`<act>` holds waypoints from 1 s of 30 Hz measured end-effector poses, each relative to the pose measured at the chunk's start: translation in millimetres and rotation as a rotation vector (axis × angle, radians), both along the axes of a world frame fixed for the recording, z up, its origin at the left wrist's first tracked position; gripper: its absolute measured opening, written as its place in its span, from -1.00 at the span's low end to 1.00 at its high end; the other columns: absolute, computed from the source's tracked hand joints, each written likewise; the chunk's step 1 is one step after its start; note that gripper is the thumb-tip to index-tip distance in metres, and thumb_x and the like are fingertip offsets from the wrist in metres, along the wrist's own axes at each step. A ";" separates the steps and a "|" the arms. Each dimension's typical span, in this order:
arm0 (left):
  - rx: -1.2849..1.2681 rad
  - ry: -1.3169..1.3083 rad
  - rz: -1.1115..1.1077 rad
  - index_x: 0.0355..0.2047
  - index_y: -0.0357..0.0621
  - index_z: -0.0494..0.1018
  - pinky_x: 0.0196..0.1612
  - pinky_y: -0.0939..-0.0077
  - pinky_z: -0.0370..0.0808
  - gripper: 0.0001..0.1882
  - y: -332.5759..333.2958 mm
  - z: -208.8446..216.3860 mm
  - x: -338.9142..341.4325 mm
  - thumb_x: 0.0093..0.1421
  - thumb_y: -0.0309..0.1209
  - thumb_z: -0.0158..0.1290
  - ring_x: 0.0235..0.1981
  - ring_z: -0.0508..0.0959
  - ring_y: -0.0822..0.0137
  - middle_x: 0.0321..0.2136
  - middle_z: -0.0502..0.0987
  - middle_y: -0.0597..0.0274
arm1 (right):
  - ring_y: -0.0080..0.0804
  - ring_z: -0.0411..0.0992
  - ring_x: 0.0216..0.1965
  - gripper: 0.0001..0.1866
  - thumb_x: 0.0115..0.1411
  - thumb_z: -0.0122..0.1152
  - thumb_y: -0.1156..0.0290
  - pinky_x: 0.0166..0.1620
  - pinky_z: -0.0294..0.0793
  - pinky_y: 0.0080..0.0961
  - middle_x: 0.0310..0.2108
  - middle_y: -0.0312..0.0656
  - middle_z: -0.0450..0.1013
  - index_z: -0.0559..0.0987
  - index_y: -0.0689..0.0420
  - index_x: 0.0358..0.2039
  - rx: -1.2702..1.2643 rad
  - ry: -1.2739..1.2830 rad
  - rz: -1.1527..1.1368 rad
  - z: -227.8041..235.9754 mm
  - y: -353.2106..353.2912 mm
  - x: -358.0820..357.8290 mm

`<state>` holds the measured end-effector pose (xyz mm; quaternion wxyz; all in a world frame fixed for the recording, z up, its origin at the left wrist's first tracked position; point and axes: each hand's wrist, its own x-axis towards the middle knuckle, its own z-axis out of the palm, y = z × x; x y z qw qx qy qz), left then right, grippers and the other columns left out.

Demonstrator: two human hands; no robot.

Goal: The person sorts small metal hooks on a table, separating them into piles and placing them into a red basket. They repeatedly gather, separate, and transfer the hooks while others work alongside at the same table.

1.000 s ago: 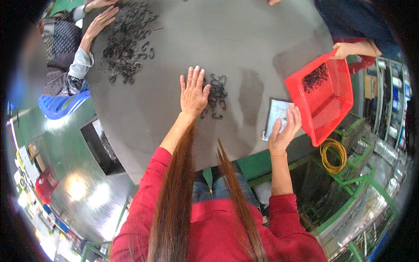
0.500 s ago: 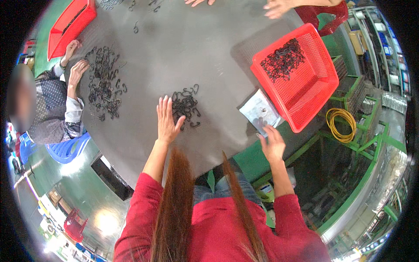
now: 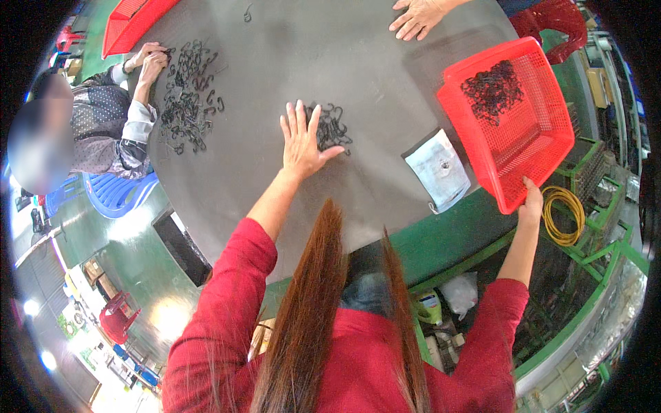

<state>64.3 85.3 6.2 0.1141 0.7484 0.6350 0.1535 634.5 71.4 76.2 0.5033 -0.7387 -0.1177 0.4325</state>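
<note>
My left hand (image 3: 303,146) lies with its fingers spread at the left side of a small pile of black S-shaped hooks (image 3: 332,124); part of the pile is hidden behind it. My right hand (image 3: 531,202) grips the near corner of a red perforated plastic basket (image 3: 459,131). A heap of black hooks (image 3: 492,93) rests at the far side inside that basket. Between my two hands, a pale blue and white cloth or pouch (image 3: 438,172) lies near the table's edge.
The grey table (image 3: 275,76) curves round in front of me. At the left a co-worker's hands (image 3: 153,63) touch a larger hook pile (image 3: 189,96). Another person's hand (image 3: 418,17) rests at the far edge. Beyond the right edge stand a green metal frame (image 3: 585,251) and a coiled yellow hose (image 3: 563,215).
My right hand has left the pale pouch and moved right onto the basket's near corner. My left hand stays open beside the small hook pile. The whole view has shifted.
</note>
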 end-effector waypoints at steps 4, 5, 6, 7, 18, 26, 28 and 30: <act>0.097 0.026 -0.160 0.28 0.06 0.01 0.23 -0.28 -0.15 0.05 27.9 1.5 0.2 -0.13 0.27 0.11 0.30 -0.20 -0.27 0.28 -0.08 -0.13 | -0.17 0.44 -0.10 -0.59 0.08 0.16 0.50 0.00 0.45 -0.21 -0.08 -0.08 0.44 0.40 0.24 -0.02 0.041 0.010 -0.064 34.9 -45.9 30.2; 0.138 0.026 -0.208 0.27 0.09 0.03 0.22 -0.29 -0.13 0.03 34.3 -0.5 -0.5 -0.13 0.26 0.11 0.29 -0.19 -0.28 0.28 -0.07 -0.10 | -0.18 0.43 -0.08 -0.58 0.08 0.18 0.49 0.00 0.45 -0.20 -0.07 -0.08 0.43 0.39 0.23 -0.02 0.065 0.019 -0.071 48.7 -69.9 37.8; 0.205 -0.025 -0.213 0.24 0.22 0.11 0.21 -0.30 -0.07 -0.07 38.4 -1.1 0.5 -0.11 0.24 0.10 0.30 -0.16 -0.24 0.29 -0.02 0.06 | -0.17 0.43 -0.06 -0.56 0.08 0.19 0.48 0.01 0.44 -0.19 -0.05 -0.08 0.42 0.38 0.24 0.00 0.084 0.009 -0.096 66.6 -96.1 35.1; 0.190 0.010 -0.272 0.23 0.25 0.13 0.21 -0.29 -0.07 -0.10 41.5 0.2 0.2 -0.10 0.24 0.10 0.30 -0.14 -0.21 0.29 -0.01 0.11 | -0.17 0.42 -0.05 -0.54 0.09 0.20 0.47 0.02 0.44 -0.18 -0.04 -0.08 0.42 0.37 0.25 0.02 0.102 -0.001 -0.120 82.7 -126.3 30.6; 0.141 -0.019 -0.676 0.13 0.33 0.29 0.27 -0.14 -0.08 -0.40 -4.6 -1.7 39.1 0.07 0.10 0.03 0.30 0.03 0.07 0.23 0.18 0.33 | -0.19 0.42 -0.19 -0.55 -0.02 0.04 0.62 -0.11 0.48 -0.20 -0.16 -0.13 0.42 0.40 0.30 -0.03 -0.074 -0.226 -0.321 16.7 -519.6 -69.8; 0.028 -0.083 -0.756 0.16 0.14 0.26 0.27 -0.17 -0.12 -0.40 -128.4 -5.6 126.7 0.14 0.04 -0.05 0.30 0.01 0.04 0.24 0.14 0.18 | -0.27 0.43 -0.28 -0.60 -0.12 0.04 0.75 -0.15 0.44 -0.33 -0.27 -0.15 0.46 0.49 0.31 -0.18 -0.132 -0.102 -0.489 -173.4 -567.7 -244.2; -0.027 -0.126 -0.817 0.18 0.05 0.23 0.27 -0.17 -0.14 -0.38 -176.3 -3.7 151.4 0.15 0.01 -0.06 0.31 -0.01 0.04 0.24 0.13 0.14 | -0.34 0.43 -0.31 -0.64 -0.10 0.07 0.75 -0.17 0.43 -0.42 -0.28 -0.17 0.48 0.51 0.31 -0.21 -0.134 -0.080 -0.478 -158.6 -503.8 -291.9; -0.088 -0.205 -0.892 0.20 0.02 0.19 0.28 -0.17 -0.17 -0.35 -224.6 -8.4 173.4 0.15 -0.01 -0.04 0.32 -0.05 0.04 0.25 0.11 0.13 | -0.40 0.43 -0.33 -0.67 -0.08 0.08 0.73 -0.19 0.43 -0.47 -0.31 -0.21 0.49 0.53 0.30 -0.22 -0.160 -0.025 -0.453 -159.6 -468.7 -310.6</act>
